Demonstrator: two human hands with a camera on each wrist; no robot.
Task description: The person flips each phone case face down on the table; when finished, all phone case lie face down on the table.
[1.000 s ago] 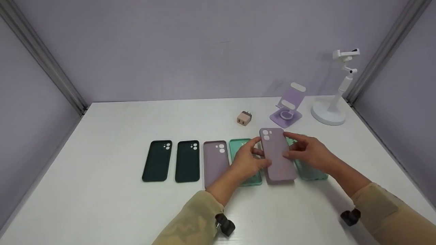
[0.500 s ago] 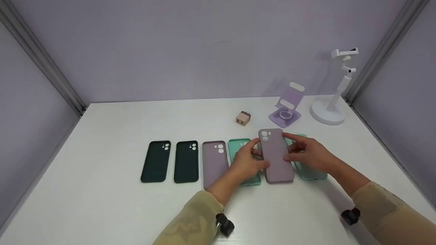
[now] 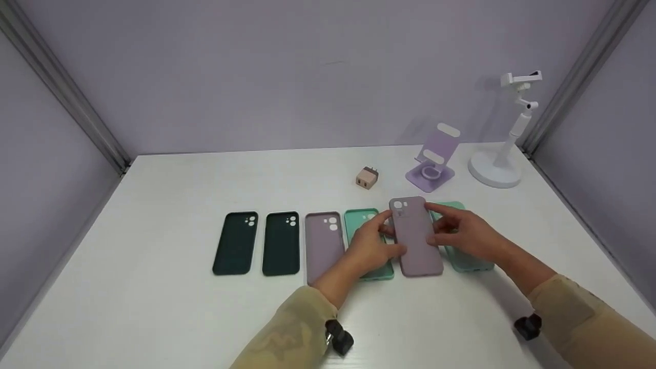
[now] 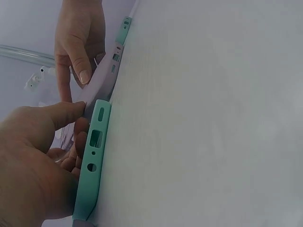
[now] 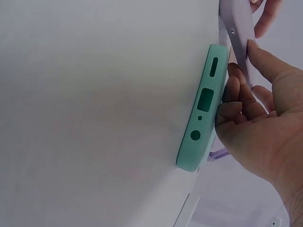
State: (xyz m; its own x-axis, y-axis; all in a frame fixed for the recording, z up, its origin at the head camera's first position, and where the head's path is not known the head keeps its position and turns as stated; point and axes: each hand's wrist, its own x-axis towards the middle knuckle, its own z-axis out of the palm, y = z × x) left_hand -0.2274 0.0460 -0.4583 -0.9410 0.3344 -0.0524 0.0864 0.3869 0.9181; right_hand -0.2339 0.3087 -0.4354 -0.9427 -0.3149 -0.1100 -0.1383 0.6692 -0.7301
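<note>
A mauve phone case (image 3: 417, 241) lies between my hands, back face up, camera holes at its upper left. My left hand (image 3: 370, 245) grips its left edge, the thumb (image 4: 66, 113) on the near part and the fingers along the side. From the right, my right hand (image 3: 466, 230) pinches the other edge with thumb and fingers. Under my left hand sits a teal phone case (image 4: 93, 158), partly covered. Another teal case (image 5: 202, 109) is beneath my right hand. Whether the mauve case rests fully flat is hard to tell.
Left of my hands, a second mauve case (image 3: 323, 243) and two dark green cases (image 3: 281, 243) lie in the row. Behind stand a pink charger plug (image 3: 367, 178), a purple phone stand (image 3: 433, 161) and a white stand (image 3: 496, 169), near the back wall (image 3: 287, 77).
The far end of the mauve case has come slightly lower and nearer to me, with both hands still gripping its edges. The other cases stay in place.
</note>
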